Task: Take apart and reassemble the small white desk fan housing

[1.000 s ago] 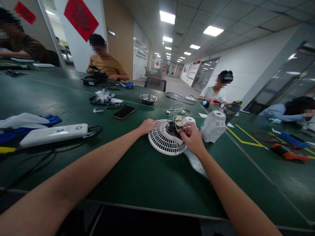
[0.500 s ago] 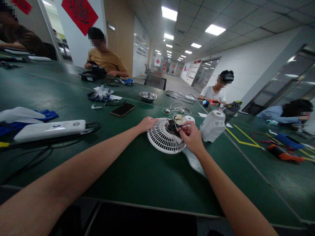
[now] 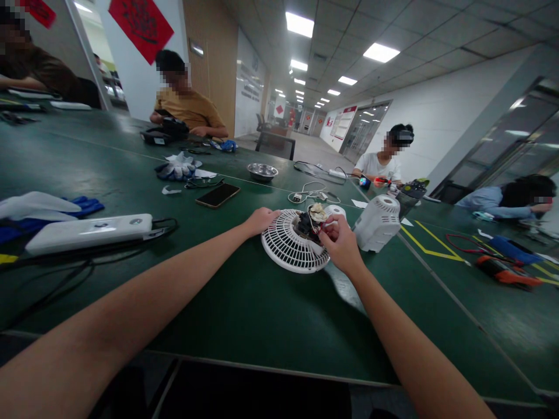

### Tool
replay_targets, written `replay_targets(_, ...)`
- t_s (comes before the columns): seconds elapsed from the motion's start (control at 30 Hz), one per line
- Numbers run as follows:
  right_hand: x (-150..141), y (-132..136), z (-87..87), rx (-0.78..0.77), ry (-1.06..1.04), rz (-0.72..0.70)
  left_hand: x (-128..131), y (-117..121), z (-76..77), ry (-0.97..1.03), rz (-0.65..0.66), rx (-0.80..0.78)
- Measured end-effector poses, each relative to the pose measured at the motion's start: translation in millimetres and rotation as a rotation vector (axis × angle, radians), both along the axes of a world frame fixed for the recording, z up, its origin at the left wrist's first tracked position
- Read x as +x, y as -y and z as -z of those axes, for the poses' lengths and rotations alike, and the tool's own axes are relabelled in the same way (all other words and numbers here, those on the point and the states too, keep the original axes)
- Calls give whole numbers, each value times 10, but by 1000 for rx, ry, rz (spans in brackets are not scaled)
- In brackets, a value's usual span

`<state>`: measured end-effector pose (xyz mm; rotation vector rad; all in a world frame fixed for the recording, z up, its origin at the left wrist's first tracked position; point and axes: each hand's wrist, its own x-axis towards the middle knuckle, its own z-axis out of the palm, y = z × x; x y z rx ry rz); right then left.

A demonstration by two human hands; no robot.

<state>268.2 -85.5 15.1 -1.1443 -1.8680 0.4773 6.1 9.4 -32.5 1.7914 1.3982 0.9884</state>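
Observation:
A round white fan grille (image 3: 290, 251) lies on the green table with a dark motor (image 3: 305, 226) and a tangle of pale wires (image 3: 318, 213) at its centre. My left hand (image 3: 261, 221) grips the grille's far left rim, its fingers curled over the edge. On the other side, my right hand (image 3: 340, 240) is closed in a pinch beside the motor, close to thin red wires; what lies between the fingertips is too small to make out. Just right of that hand stands a white plastic fan housing (image 3: 378, 224). Another white rounded part (image 3: 335, 210) shows partly behind the right hand.
Beyond the grille are a white cable (image 3: 312, 191), a steel bowl (image 3: 262, 171) and a phone (image 3: 218, 195). A white power strip (image 3: 91, 231) with black cords and gloves (image 3: 48, 209) lie left. An orange multimeter (image 3: 506, 272) lies right. Several people sit around the table.

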Motion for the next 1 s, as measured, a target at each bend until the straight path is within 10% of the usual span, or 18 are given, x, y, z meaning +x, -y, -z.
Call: replay_targets(1.0, -41, 66, -33, 77, 34, 39, 1, -6, 8, 1, -1, -13)
